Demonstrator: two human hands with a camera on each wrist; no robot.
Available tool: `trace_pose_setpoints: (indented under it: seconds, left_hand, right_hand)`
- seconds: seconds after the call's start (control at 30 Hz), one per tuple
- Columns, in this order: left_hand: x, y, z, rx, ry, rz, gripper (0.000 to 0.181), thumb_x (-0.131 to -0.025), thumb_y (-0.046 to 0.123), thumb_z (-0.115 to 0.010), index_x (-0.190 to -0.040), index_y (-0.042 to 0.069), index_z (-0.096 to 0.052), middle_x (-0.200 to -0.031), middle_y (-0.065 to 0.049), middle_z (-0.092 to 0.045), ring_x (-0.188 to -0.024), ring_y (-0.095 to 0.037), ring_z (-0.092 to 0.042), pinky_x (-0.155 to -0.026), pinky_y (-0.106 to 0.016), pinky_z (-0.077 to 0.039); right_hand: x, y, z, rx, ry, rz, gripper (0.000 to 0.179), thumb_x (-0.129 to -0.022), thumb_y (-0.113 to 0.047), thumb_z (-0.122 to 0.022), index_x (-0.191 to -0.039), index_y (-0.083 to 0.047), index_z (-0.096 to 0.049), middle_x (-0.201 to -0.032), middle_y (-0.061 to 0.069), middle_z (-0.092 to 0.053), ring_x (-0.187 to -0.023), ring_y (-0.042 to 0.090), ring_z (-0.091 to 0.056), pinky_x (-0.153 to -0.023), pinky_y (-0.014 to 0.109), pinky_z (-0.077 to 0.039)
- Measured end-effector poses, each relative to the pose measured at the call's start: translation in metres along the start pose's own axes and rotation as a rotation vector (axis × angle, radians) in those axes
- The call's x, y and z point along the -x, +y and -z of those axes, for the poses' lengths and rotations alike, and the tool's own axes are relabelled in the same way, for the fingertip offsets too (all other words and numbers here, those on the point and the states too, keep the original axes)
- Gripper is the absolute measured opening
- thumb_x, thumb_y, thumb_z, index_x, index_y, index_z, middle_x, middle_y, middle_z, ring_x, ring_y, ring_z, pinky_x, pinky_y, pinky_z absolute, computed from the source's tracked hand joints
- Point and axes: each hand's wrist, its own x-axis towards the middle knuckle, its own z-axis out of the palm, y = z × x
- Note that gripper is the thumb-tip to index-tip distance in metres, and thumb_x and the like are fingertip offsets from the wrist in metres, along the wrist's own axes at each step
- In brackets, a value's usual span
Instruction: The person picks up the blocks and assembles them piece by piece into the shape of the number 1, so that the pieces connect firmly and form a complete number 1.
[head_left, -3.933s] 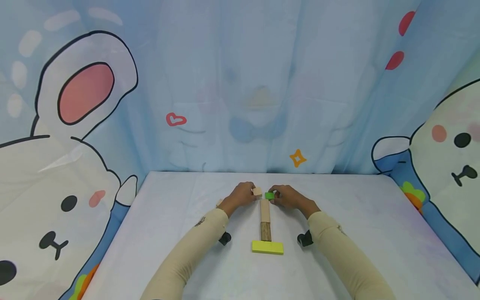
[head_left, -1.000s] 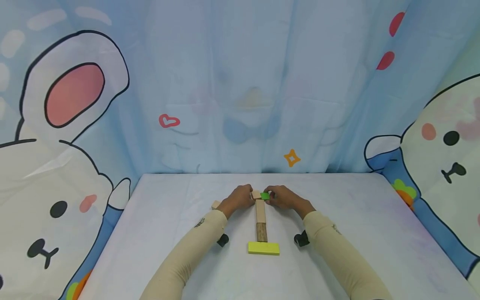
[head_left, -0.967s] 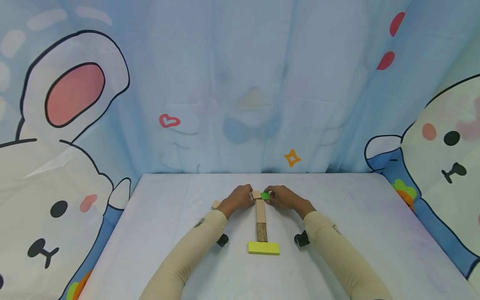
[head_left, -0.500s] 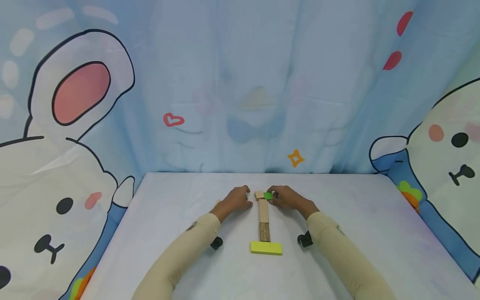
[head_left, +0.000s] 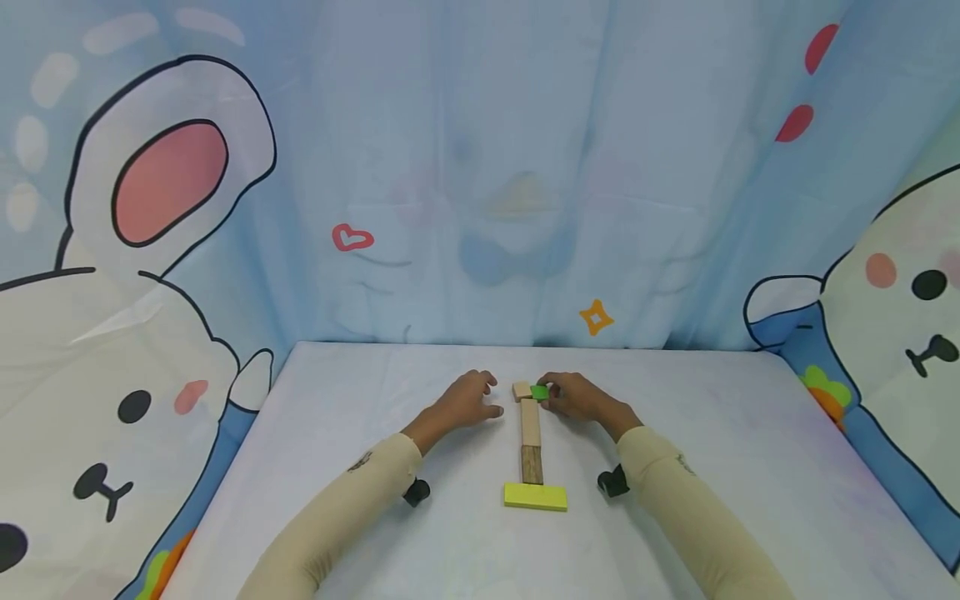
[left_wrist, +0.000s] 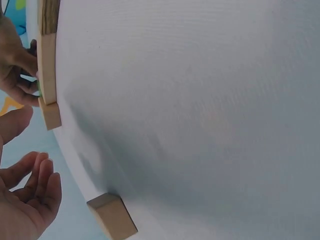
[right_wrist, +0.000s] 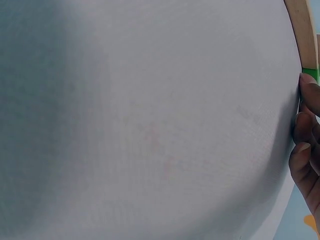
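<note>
My right hand [head_left: 576, 397] pinches a small green block [head_left: 538, 392] at the far end of a row of blocks. Left of the green block sits a pale wooden block [head_left: 522, 391], side by side with it. Nearer, in line, lie a longer pale wooden block [head_left: 530, 422], a darker brown-grained block [head_left: 532, 465] and a yellow block [head_left: 536, 497] set crosswise. My left hand [head_left: 465, 400] is off to the left, thumb and fingers spread apart, holding nothing. In the right wrist view the fingertips meet the green block [right_wrist: 311, 74], mostly cut off by the frame edge.
A loose wooden block [left_wrist: 114, 217] lies on the white tabletop [head_left: 360, 400] near its far edge, seen in the left wrist view and hidden by the left hand in the head view. Behind the table hangs a blue printed curtain [head_left: 450, 167].
The pale and green blocks, held apart at first, came together at the row's far end. My left hand then let go of the pale block and drew back left; the right stays at the green block.
</note>
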Motion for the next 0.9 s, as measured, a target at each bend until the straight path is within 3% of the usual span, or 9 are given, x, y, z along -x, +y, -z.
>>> trace_pose_setpoints:
  seconds: [0.37,0.67,0.9]
  left_hand:
    - [0.019,-0.011,0.014,-0.008,0.03,-0.022,0.054,-0.09,0.029,-0.076,-0.134,0.002,-0.058,-0.125,-0.017,-0.059,-0.114,-0.028,-0.058,-0.097,-0.041,-0.049]
    - [0.031,-0.023,0.016,0.003,0.04,0.064,0.058,-0.087,0.029,-0.079,-0.135,0.006,-0.058,-0.133,-0.018,-0.052,-0.12,-0.03,-0.052,-0.102,-0.045,-0.047]
    - [0.038,-0.037,0.018,-0.002,0.044,0.095,0.059,-0.085,0.028,-0.081,-0.135,0.006,-0.059,-0.138,-0.02,-0.048,-0.123,-0.032,-0.051,-0.101,-0.047,-0.047]
  right_hand:
    - [0.001,0.002,-0.001,-0.014,0.0,0.006,0.035,-0.096,-0.015,-0.068,-0.129,-0.006,-0.061,-0.103,0.008,-0.066,-0.093,0.02,-0.057,-0.088,0.043,-0.048]
    - [0.002,0.002,0.0,-0.015,0.0,0.033,0.037,-0.096,-0.017,-0.067,-0.13,-0.004,-0.06,-0.102,0.008,-0.065,-0.091,0.02,-0.057,-0.086,0.043,-0.049]
    - [0.004,0.0,0.0,-0.031,0.003,0.015,0.037,-0.096,-0.017,-0.067,-0.13,-0.005,-0.06,-0.103,0.008,-0.065,-0.092,0.02,-0.056,-0.088,0.044,-0.048]
